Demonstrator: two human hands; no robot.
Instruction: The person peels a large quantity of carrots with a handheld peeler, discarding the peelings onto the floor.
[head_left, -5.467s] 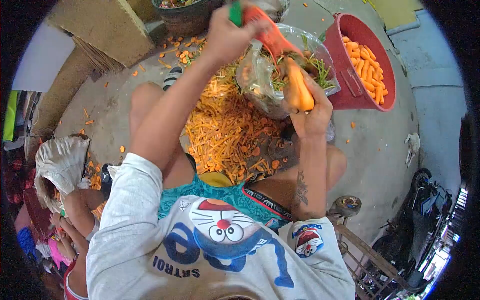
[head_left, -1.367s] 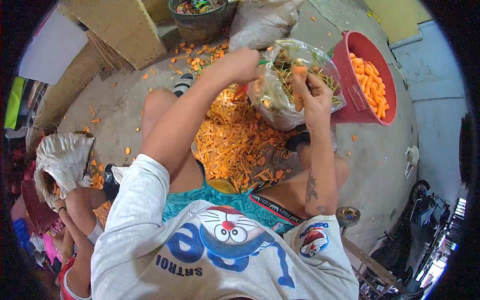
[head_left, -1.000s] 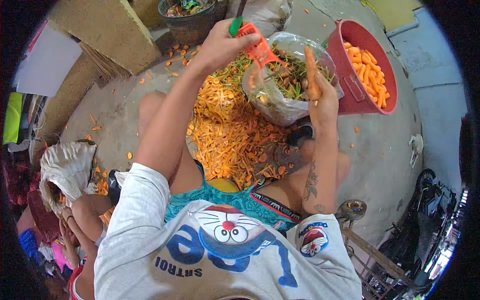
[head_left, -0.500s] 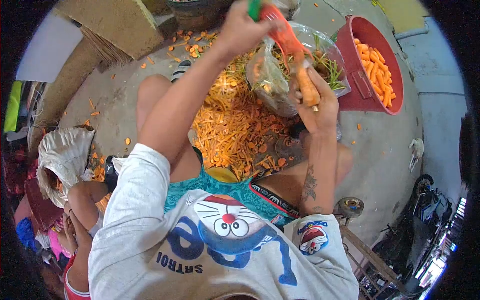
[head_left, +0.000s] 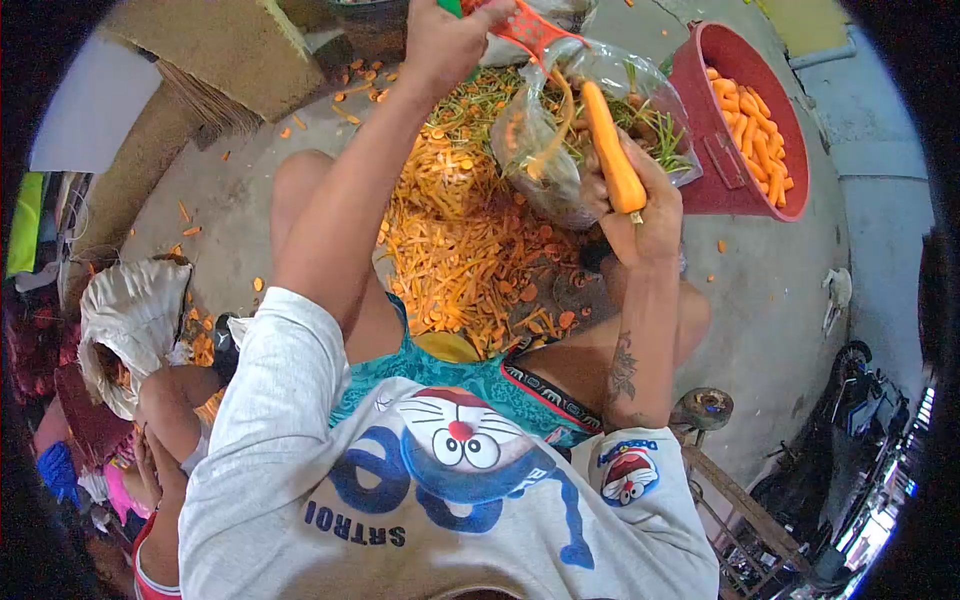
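My left hand [head_left: 445,45] grips a peeler by its green handle; the peeler's perforated orange-red part [head_left: 535,32] points right. My right hand [head_left: 645,205] is closed around a carrot [head_left: 612,150], tilted with its upper end away from me and its surface smooth and bright. Between the peeler and the carrot a long strip of peel [head_left: 562,130] hangs over a clear plastic bag [head_left: 540,165] with green stems in it. The peeler is apart from the carrot. Below and left of the bag lies a pile of orange peelings [head_left: 450,240].
A red tub [head_left: 700,150] with several peeled carrots stands tilted at the right. Another person's arm and knee [head_left: 170,410] are at the lower left, beside a white sack [head_left: 130,310]. A metal frame [head_left: 740,500] and a round stool-like object [head_left: 703,408] stand lower right.
My left hand has moved left and away from the carrot with the peeler. The carrot now stands out longer and smoother from my right hand, and a peel strip hangs beside it.
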